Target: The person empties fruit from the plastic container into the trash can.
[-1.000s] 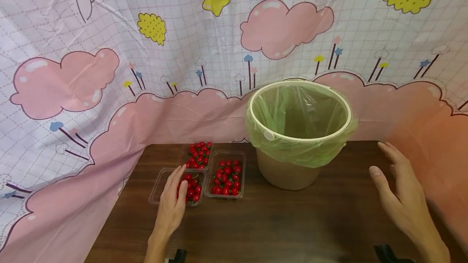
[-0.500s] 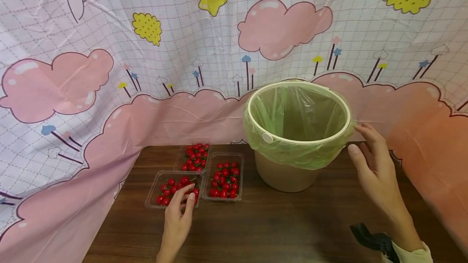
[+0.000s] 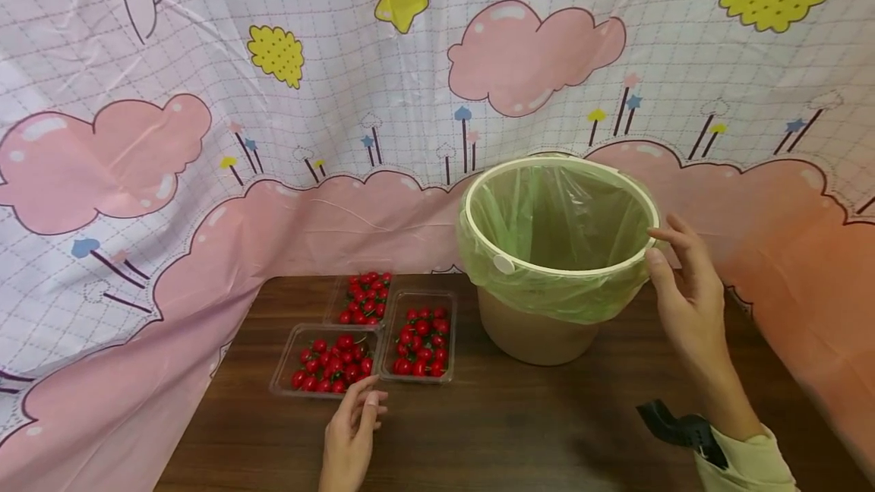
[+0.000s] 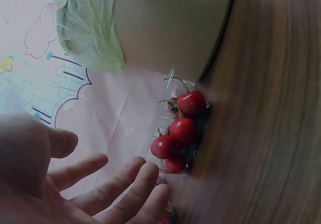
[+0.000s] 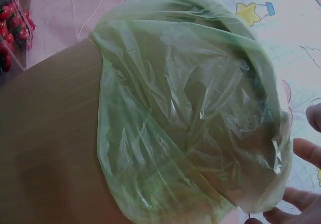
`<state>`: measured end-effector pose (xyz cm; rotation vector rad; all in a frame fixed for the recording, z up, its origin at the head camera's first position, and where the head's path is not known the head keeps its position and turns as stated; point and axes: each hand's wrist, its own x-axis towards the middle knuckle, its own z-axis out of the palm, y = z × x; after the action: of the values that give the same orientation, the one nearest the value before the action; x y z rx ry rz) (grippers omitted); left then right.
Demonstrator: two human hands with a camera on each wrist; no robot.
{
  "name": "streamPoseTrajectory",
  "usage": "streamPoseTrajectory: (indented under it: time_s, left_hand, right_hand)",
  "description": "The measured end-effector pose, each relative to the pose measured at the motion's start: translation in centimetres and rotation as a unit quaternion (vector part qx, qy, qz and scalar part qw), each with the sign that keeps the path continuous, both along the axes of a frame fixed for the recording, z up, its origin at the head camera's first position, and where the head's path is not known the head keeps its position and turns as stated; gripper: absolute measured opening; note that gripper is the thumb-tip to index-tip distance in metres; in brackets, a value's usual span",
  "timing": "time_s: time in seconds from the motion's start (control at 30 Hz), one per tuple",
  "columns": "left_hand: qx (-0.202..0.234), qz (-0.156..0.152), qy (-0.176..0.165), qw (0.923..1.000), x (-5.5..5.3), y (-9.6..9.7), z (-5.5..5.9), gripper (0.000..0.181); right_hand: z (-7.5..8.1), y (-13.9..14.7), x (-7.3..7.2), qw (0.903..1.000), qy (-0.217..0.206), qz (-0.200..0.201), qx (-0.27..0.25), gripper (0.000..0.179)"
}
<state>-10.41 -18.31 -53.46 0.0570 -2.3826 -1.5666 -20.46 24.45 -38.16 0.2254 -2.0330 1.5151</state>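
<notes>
To the left of the bin [image 3: 540, 336], three clear trays [image 3: 292, 354] of red fruits [image 3: 333, 364] are set together on the table [image 3: 513, 431]. In front of the bin, leftward, the left hand [image 3: 351, 435] is held with fingers loosely bent and parted, nothing gripped. At the bin's right, the right hand [image 3: 692, 302] is raised, thumb and fingers narrowly parted; whether the green bag [image 3: 529, 291] is touched cannot be told.

Place: cloth-screened tabletop nook, room type unclear | Signs: cartoon-cloud cloth [image 3: 410, 108] around dark wood-grain table [image 3: 506, 431]
</notes>
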Motion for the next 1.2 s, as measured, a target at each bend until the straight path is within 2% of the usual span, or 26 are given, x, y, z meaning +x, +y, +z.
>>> streamPoseTrajectory:
  time_s: [0.13,0.37,0.57,0.8,1.07,1.2]
  left_hand:
    - [0.024,-0.009,-0.029,0.9993,0.1,0.1,-0.3,0.033]
    - [0.047,-0.012,-0.056,0.9973,0.0,0.6,-0.7,0.038]
    - [0.056,-0.014,-0.079,0.9952,0.2,1.3,-1.4,0.039]
    - [0.085,-0.026,-0.077,0.9931,-0.6,2.0,-2.0,0.049]
    - [0.110,0.003,-0.069,0.9915,-1.5,2.1,-2.2,0.053]
    - [0.122,0.019,-0.056,0.9908,-1.9,2.0,-2.1,0.053]
  right_hand:
    - [-0.2,-0.2,-0.5,0.9999,-0.006,0.008,0.004,0.038]
    - [-0.9,-0.1,-0.7,0.9987,-0.041,-0.012,0.026,0.041]
    - [-1.1,-0.4,-1.0,0.9990,-0.038,-0.006,0.024,0.041]
    - [-0.9,-0.4,-1.1,0.9993,-0.032,0.016,-0.006,0.042]
    - [-1.0,-0.3,-1.2,0.9985,-0.027,0.044,-0.018,0.042]
    - [-1.1,-0.6,-1.4,0.9986,-0.026,0.043,-0.016,0.041]
